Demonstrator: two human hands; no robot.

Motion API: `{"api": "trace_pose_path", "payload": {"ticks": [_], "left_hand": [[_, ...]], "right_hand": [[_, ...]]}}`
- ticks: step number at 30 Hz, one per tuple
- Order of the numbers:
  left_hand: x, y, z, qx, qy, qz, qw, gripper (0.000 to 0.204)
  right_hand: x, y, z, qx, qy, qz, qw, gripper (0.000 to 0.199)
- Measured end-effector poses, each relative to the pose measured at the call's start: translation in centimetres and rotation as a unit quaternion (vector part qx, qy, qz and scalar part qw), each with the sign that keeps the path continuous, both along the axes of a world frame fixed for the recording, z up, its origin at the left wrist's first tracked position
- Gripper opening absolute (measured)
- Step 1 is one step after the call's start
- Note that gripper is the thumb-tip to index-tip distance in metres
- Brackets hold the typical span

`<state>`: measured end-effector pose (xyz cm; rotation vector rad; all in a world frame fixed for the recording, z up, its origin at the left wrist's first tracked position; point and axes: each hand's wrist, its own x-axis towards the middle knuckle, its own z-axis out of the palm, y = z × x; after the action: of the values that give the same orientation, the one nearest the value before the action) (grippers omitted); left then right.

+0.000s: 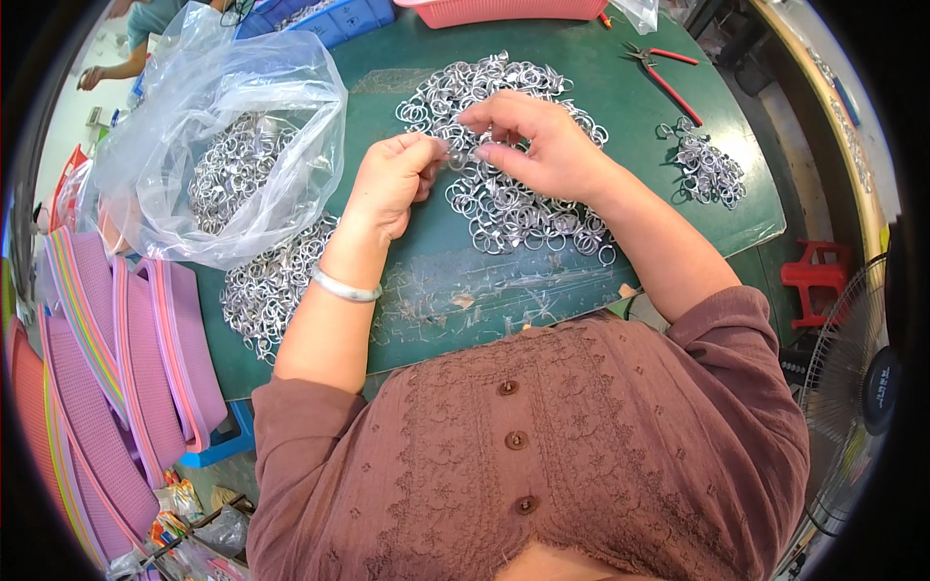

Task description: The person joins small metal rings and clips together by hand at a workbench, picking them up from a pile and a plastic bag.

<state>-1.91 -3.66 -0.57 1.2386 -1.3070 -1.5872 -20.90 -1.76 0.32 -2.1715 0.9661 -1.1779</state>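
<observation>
A large heap of silvery metal rings (528, 208), each with a small raised top, spreads over the green table in front of me. At its left edge my left hand (395, 179) is closed, thumb and forefinger pinching what appears to be one of the rings. My right hand (547, 150) reaches over the heap from the right with thumb and forefinger apart; its other fingers are partly hidden. The two hands' fingertips are close together but not touching. A pale bangle (346, 289) circles my left wrist.
A clear plastic bag (310, 87) of rings stands left, with a second ring pile (266, 295) below it. Red-handled pliers (668, 89) and a small ring pile (712, 172) lie right. Blue (354, 21) and pink baskets (504, 12) stand behind; a fan (838, 387) is at right.
</observation>
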Motion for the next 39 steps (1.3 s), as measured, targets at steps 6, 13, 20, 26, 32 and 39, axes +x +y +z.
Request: {"api": "trace_pose_path", "payload": {"ticks": [6,13,20,26,32,39], "left_hand": [[0.1,0.5,0.5,0.168,0.171,-0.067,0.968,0.011],[-0.2,1.1,0.7,0.183,0.193,-0.076,0.961,0.015],[-0.4,1.5,0.7,0.116,0.21,-0.077,0.968,0.012],[-1.0,2.1,0.7,0.067,0.183,-0.052,0.979,0.007],[-0.9,2.1,0.9,0.052,0.196,-0.048,0.978,0.005],[-0.6,2.2,0.7,0.036,0.211,-0.062,0.975,0.005]], "right_hand": [[0.3,-0.1,-0.4,-0.033,0.009,0.056,0.998,0.029],[0.3,0.2,-0.3,0.042,-0.019,0.016,0.999,0.018],[0.1,0.2,0.0,-0.045,0.017,-0.039,0.998,0.011],[0.2,0.0,-0.2,-0.101,0.021,-0.048,0.993,0.009],[0.0,0.1,0.2,-0.072,0.039,-0.013,0.997,0.01],[0.2,0.1,-0.5,0.221,-0.17,0.07,0.958,0.011]]}}
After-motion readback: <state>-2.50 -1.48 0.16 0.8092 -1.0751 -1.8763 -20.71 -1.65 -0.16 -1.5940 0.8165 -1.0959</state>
